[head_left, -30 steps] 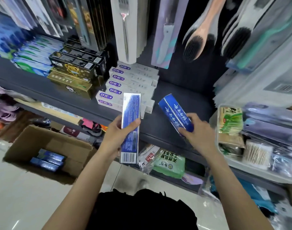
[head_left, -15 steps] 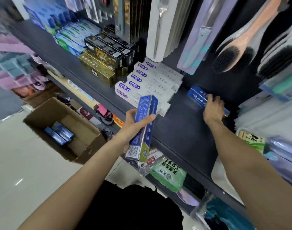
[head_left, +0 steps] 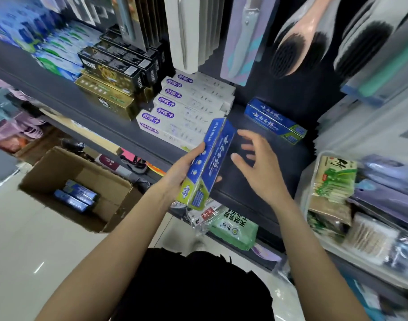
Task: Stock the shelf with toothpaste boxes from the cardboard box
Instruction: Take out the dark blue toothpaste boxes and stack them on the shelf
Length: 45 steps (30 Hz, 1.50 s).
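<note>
The blue box (head_left: 207,163) is gripped in the left hand (head_left: 182,170), long axis pointing far toward the shelf (head_left: 256,181). The right hand (head_left: 258,165), fingers spread and empty, hovers just right of it. A shelved box (head_left: 274,121) lies far-right; the carton (head_left: 82,172) sits low left.

A dark shelf (head_left: 256,186) carries one blue toothpaste box (head_left: 275,121), beside stacked white boxes (head_left: 186,112).

Beside the white, purple-badged boxes (head_left: 186,112), both toothpaste boxes (head_left: 276,121) were blue with green ends; the shelf (head_left: 59,98) was dark grey.
</note>
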Motion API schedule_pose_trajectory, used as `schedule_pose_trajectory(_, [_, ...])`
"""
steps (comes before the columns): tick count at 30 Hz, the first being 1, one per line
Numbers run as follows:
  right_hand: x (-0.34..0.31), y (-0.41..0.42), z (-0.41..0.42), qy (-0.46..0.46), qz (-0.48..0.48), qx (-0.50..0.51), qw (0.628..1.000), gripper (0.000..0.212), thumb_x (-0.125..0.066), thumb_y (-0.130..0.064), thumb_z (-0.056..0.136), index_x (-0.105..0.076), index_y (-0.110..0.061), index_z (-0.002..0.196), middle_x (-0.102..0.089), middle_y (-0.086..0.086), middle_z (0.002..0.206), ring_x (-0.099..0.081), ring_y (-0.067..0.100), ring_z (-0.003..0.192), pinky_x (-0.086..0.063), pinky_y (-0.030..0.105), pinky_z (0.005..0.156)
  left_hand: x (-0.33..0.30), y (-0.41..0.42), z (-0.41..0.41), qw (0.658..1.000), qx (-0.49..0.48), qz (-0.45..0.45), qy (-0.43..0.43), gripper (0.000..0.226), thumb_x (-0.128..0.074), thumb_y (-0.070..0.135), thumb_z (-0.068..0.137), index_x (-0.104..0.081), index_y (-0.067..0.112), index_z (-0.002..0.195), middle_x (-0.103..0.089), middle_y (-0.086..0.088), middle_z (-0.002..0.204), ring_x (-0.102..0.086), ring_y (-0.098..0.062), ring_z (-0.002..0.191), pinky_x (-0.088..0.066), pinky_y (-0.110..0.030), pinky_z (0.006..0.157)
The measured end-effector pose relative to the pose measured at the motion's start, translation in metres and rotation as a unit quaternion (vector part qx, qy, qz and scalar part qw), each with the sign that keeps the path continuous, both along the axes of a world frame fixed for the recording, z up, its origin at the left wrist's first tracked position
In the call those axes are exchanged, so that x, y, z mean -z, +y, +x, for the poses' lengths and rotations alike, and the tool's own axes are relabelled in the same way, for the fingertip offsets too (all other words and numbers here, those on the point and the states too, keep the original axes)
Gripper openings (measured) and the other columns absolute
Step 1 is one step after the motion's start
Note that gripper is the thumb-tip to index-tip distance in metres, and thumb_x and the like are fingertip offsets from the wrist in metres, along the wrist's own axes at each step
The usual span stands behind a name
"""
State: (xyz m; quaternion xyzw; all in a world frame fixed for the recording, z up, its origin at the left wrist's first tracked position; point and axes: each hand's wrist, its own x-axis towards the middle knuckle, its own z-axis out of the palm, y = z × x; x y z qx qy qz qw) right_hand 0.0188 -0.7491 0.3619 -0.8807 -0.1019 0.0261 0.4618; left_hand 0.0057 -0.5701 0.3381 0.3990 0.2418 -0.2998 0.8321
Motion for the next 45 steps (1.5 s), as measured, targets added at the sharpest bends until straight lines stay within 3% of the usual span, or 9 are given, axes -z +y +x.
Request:
schedule_pose_trajectory(6, [-0.003, -0.022, -0.011, -0.048, -0.101, 0.018, 0.994, 0.076, -0.067, -0.03, 0.085, -0.023, -0.031, 0.146, -0.026, 0.0, 0.149, -0.029, 0.014, 0.135, -0.031, 0.027, 0.103, -0.01, -0.019, 0.012, 0.982, 0.139, 0.115, -0.062, 0.038, -0.056, 0.048, 0.083, -0.067, 0.012, 0.09, -0.073, -0.005, 0.075, -0.068, -0.013, 0.06, -0.056, -0.024, 0.063])
schedule_pose_trajectory(11, [-0.004, -0.018, -0.023, 0.194, 0.137, 0.086, 0.968, 0.057, -0.064, -0.033, 0.086, -0.037, -0.025, 0.137, -0.054, 0.0, 0.129, -0.061, 0.011, 0.106, -0.05, 0.033, 0.092, -0.008, -0.051, 0.011, 0.985, -0.046, 0.028, -0.164, 0.039, -0.032, 0.035, 0.101, -0.061, 0.01, 0.111, -0.073, -0.003, 0.094, -0.069, -0.014, 0.086, -0.055, -0.029, 0.082])
schedule_pose_trajectory(14, [0.0, -0.013, -0.032, 0.24, 0.227, 0.043, 0.943, 0.041, -0.059, -0.029, 0.09, -0.045, -0.027, 0.128, -0.064, -0.004, 0.116, -0.065, 0.008, 0.101, -0.054, 0.029, 0.088, -0.009, -0.067, 0.009, 0.963, -0.022, 0.128, -0.237, 0.037, -0.028, 0.034, 0.103, -0.059, 0.015, 0.109, -0.071, 0.007, 0.094, -0.065, 0.003, 0.085, -0.049, -0.016, 0.082])
schedule_pose_trajectory(16, [0.001, -0.022, -0.026, 0.205, 0.18, 0.061, 0.96, 0.042, -0.062, -0.031, 0.088, -0.047, -0.026, 0.127, -0.064, -0.007, 0.116, -0.064, 0.006, 0.1, -0.052, 0.029, 0.088, -0.002, -0.058, 0.017, 0.867, 0.061, 0.335, -0.365, 0.04, -0.026, 0.037, 0.103, -0.053, 0.014, 0.123, -0.063, 0.005, 0.115, -0.055, 0.008, 0.108, -0.038, -0.011, 0.096])
schedule_pose_trajectory(20, [0.018, -0.054, 0.012, 0.018, -0.243, 0.131, 0.961, 0.045, -0.064, -0.031, 0.086, -0.047, -0.026, 0.128, -0.056, 0.011, 0.117, -0.056, 0.032, 0.102, -0.043, 0.04, 0.085, 0.039, -0.005, 0.04, 0.549, 0.122, 0.714, -0.416, 0.053, -0.033, 0.041, 0.094, -0.043, 0.017, 0.14, -0.035, -0.009, 0.151, -0.02, -0.027, 0.144, -0.01, -0.045, 0.117])
schedule_pose_trajectory(25, [0.051, -0.061, 0.091, -0.043, -0.463, 0.122, 0.877, 0.047, -0.059, -0.007, 0.085, -0.046, -0.021, 0.129, -0.046, 0.02, 0.123, -0.046, 0.039, 0.108, -0.036, 0.047, 0.092, 0.06, 0.029, 0.042, 0.461, 0.277, 0.774, -0.335, 0.065, -0.037, 0.046, 0.096, -0.01, 0.025, 0.152, -0.005, -0.004, 0.16, 0.002, -0.023, 0.147, 0.007, -0.048, 0.116])
schedule_pose_trajectory(31, [0.07, -0.059, 0.125, -0.093, -0.514, 0.142, 0.841, 0.035, -0.049, 0.001, 0.084, -0.06, -0.012, 0.115, -0.047, 0.02, 0.122, -0.043, 0.039, 0.11, -0.035, 0.048, 0.092, 0.054, 0.031, 0.048, 0.486, 0.284, 0.757, -0.332, 0.065, -0.039, 0.045, 0.095, -0.012, 0.027, 0.151, -0.005, -0.001, 0.16, 0.0, -0.02, 0.147, 0.008, -0.048, 0.116])
schedule_pose_trajectory(36, [0.059, -0.007, 0.057, -0.174, -0.378, 0.145, 0.898, 0.033, -0.059, -0.007, 0.078, -0.064, -0.016, 0.109, -0.056, 0.012, 0.107, -0.051, 0.034, 0.098, -0.035, 0.043, 0.083, 0.044, 0.05, 0.033, 0.593, 0.078, 0.684, -0.419, 0.044, -0.048, 0.032, 0.09, -0.052, 0.019, 0.132, -0.053, -0.004, 0.136, -0.043, -0.026, 0.129, -0.026, -0.042, 0.11])
schedule_pose_trajectory(45, [0.048, 0.162, -0.053, -0.129, -0.198, -0.181, 0.955, 0.031, -0.039, -0.025, 0.088, -0.068, -0.02, 0.098, -0.069, -0.002, 0.086, -0.063, 0.021, 0.074, -0.049, 0.029, 0.062, 0.056, 0.2, -0.081, 0.691, -0.1, 0.655, -0.29, 0.025, -0.044, 0.038, 0.085, -0.064, 0.026, 0.094, -0.064, 0.007, 0.078, -0.054, -0.007, 0.072, -0.039, -0.024, 0.064])
